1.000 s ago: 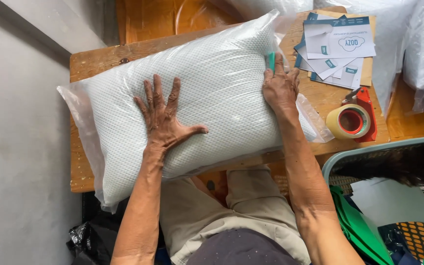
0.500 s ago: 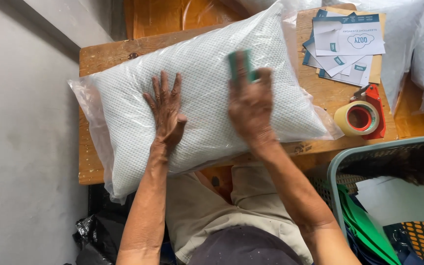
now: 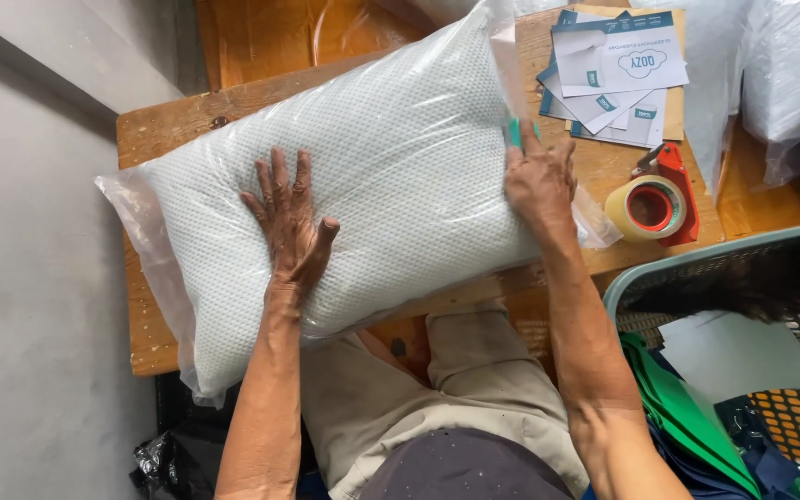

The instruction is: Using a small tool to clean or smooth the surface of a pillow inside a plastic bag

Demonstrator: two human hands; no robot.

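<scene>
L hand flat on bagged pillow | R hand pinching teal tag

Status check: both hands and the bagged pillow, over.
Left hand flat on bagged pillow. Right hand pressing its right end, small teal piece under fingers. Tape dispenser close by, nothing blocking.

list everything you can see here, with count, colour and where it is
pillow: one, white textured, in a clear plastic bag, lying across the table
wooden table: one, brown, under the pillow
printed cards: a small pile, white and blue, far right corner of the table
tape dispenser: one, red with a tan roll, right edge of the table
basket: one, pale green plastic, lower right, holding paper and green pieces
teal item: one, under the right fingers; cannot tell what it is
left hand: flat on the pillow's middle
right hand: pressing the pillow's right end
</scene>
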